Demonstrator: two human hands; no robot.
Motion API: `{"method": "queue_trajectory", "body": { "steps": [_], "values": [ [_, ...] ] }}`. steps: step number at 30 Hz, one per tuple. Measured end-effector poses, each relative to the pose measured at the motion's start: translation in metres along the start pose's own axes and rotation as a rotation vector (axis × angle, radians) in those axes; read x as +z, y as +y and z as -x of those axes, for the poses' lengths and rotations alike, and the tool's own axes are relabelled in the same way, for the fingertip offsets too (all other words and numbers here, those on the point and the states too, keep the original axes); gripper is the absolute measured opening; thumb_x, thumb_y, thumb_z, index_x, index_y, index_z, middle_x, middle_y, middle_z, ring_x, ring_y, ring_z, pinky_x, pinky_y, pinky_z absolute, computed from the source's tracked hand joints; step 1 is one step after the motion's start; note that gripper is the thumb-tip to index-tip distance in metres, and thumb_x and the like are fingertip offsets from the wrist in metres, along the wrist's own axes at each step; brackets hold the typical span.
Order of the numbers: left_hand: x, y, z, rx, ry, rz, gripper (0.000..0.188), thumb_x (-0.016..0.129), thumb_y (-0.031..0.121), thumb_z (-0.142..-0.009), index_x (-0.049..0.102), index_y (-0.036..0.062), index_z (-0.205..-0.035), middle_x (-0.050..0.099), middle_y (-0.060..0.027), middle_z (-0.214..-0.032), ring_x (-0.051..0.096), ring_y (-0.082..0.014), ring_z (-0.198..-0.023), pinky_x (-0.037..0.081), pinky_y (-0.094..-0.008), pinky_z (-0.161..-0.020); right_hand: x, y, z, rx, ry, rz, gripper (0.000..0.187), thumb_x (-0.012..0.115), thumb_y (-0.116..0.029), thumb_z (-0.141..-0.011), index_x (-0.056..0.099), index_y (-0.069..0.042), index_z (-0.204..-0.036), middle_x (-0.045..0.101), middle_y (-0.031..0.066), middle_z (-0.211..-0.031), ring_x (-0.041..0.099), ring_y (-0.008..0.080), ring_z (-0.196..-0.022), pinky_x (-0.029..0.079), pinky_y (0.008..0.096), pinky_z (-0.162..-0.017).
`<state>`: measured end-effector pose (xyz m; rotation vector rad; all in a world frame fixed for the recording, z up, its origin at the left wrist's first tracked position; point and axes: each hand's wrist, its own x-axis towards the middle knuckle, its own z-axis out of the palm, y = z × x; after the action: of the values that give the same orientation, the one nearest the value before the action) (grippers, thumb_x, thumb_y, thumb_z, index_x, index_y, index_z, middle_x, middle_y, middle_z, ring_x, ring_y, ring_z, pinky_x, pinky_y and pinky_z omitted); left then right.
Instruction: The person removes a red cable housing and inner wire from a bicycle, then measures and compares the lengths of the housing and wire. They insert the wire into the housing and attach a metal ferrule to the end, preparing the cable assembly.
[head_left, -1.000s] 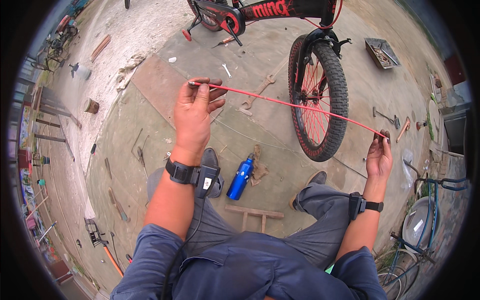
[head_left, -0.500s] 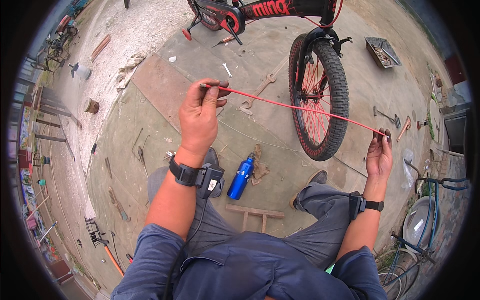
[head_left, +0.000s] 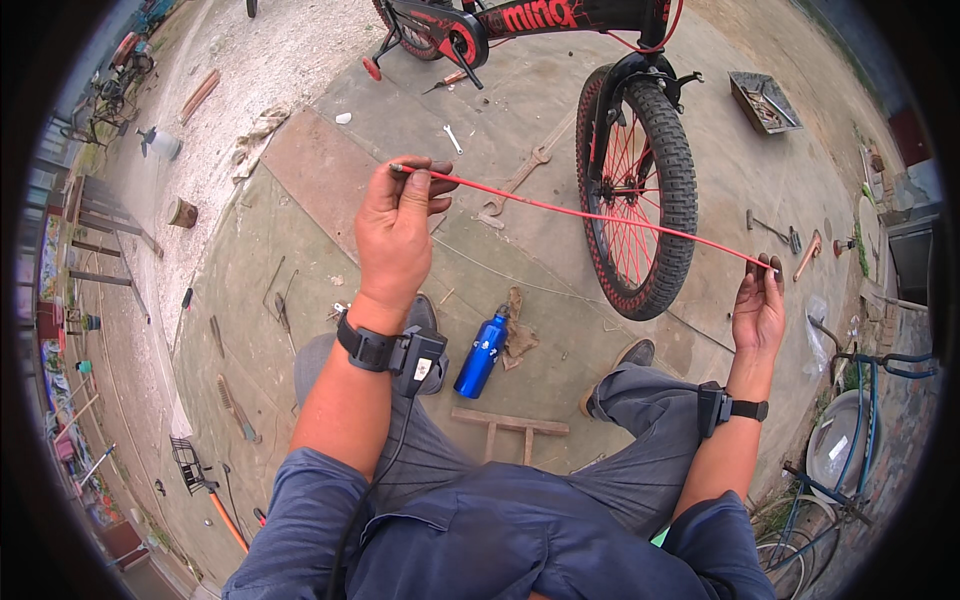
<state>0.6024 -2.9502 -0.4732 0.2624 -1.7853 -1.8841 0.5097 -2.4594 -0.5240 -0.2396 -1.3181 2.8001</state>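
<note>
And the left hand [head_left: 394,245] has drifted inward over the last second, with a slight pull back at the very end, while the right hand [head_left: 759,318] stays put. The red cable [head_left: 540,203] hangs between them, spanning the view across the front wheel [head_left: 672,180]. Left thumb and fingers pinch one end, dark tip poking out; right fingertips clamp the other. Both ends remain under control, so the cable looks steadily handled, only slightly bowed.
</note>
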Motion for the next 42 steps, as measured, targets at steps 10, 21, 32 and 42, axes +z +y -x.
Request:
{"method": "queue_trajectory", "body": {
  "steps": [10, 21, 32, 42],
  "values": [
    [-0.003, 0.0, -0.004, -0.123, 0.046, 0.147, 0.018, 0.052, 0.018, -0.106, 0.055, 0.0059, -0.117, 0.068, -0.0154, -0.116, 0.071, -0.0227, -0.099, 0.059, -0.0313, -0.079, -0.006, -0.002, -0.003, -0.007, 0.022, 0.007, 0.024, 0.052, -0.008, -0.103, 0.062, -0.006, -0.125, 0.066, 0.01, -0.124, 0.065, 0.023, -0.113, 0.06, 0.0295, -0.088],
    [-0.004, -0.001, -0.006, -0.173, 0.081, 0.227, 0.017, 0.053, 0.02, -0.105, 0.056, 0.0072, -0.116, 0.069, -0.0145, -0.112, 0.071, -0.022, -0.093, 0.059, -0.0315, -0.076, -0.013, -0.004, -0.006, -0.017, 0.057, 0.011, 0.024, 0.053, -0.009, -0.103, 0.061, -0.006, -0.126, 0.066, 0.0095, -0.124, 0.065, 0.0215, -0.112, 0.06, 0.0282, -0.086],
    [-0.005, -0.003, -0.006, -0.202, 0.083, 0.279, 0.017, 0.055, 0.021, -0.104, 0.057, 0.007, -0.115, 0.069, -0.0136, -0.109, 0.072, -0.0228, -0.091, 0.058, -0.0313, -0.074, -0.019, -0.006, -0.007, -0.009, 0.099, 0.01, 0.022, 0.054, -0.01, -0.103, 0.062, -0.006, -0.123, 0.068, 0.0086, -0.12, 0.067, 0.0199, -0.109, 0.059, 0.0278, -0.084],
    [-0.009, 0.001, -0.007, -0.234, -0.034, 0.44, 0.024, 0.055, 0.015, -0.104, 0.054, 0.0066, -0.126, 0.067, -0.0157, -0.117, 0.068, -0.0293, -0.107, 0.057, -0.0352, -0.084, -0.034, -0.011, -0.011, -0.006, 0.174, 0.018, 0.016, 0.06, -0.012, -0.1, 0.067, -0.006, -0.113, 0.071, 0.0064, -0.109, 0.069, 0.018, -0.101, 0.059, 0.0277, -0.082]
  ]
}}
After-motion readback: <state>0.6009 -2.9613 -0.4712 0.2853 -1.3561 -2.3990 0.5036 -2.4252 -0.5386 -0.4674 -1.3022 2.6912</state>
